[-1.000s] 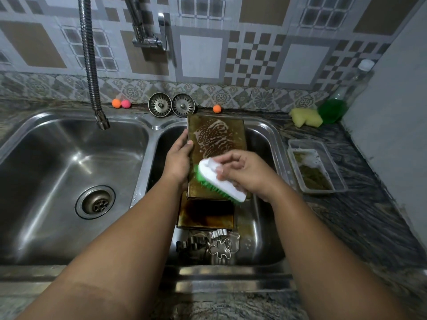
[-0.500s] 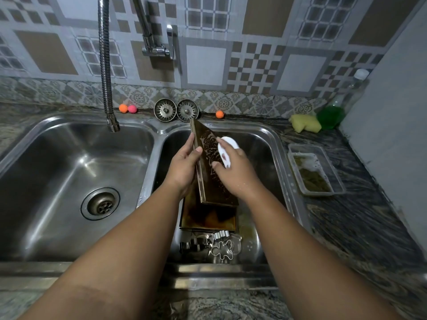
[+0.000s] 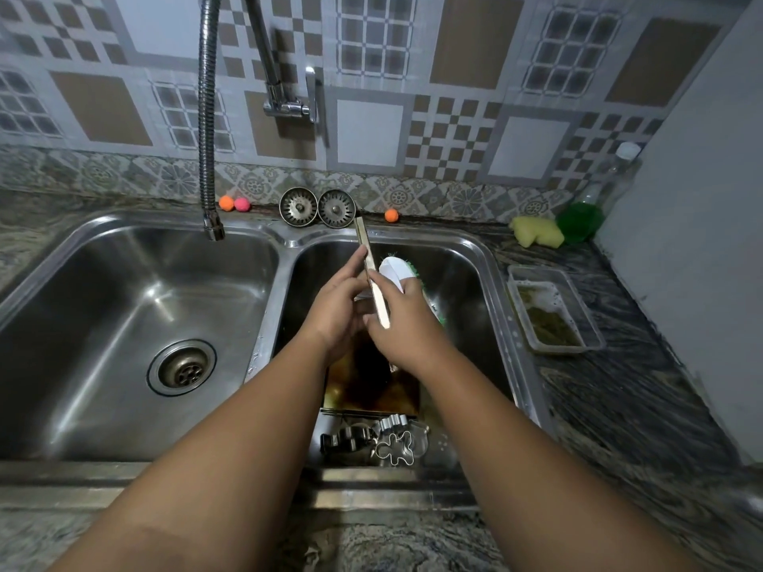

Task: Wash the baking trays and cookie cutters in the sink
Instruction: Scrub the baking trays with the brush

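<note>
White brush [image 3: 395, 271], green bristles. Upper tray [image 3: 363, 239] gold; lower tray [image 3: 371, 390] dark brown stains. Yellow sponge [image 3: 536, 233]. Wall tiles [image 3: 450, 134] grey-brown checks. Countertop [image 3: 619, 390] black-grey veined.

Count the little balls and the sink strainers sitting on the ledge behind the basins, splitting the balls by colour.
Orange balls: 2
Pink balls: 1
Metal sink strainers: 2
Total: 5
</note>
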